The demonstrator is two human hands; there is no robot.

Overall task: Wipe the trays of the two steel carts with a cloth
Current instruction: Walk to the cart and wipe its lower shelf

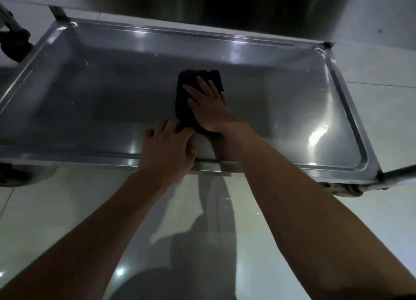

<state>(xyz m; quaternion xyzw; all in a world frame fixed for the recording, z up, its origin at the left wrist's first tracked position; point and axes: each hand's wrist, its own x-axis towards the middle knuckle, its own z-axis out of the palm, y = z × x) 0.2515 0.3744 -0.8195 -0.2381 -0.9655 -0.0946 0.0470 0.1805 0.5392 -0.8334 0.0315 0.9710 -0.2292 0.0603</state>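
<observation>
tray: steel cart tray (90,92), low over the pale tiled floor (382,209)
cloth: dark, folded (191,110), flat on the tray floor, a bit nearer the tray's front rim than its back
right hand: (208,104) flat on the cloth, fingers straight and spread, pressing it down
left hand: (167,145) on the tray's front rim, fingers bent over the edge, fingertips at the cloth's near corner
caster: black wheel (13,41) off the tray's far-left corner
</observation>
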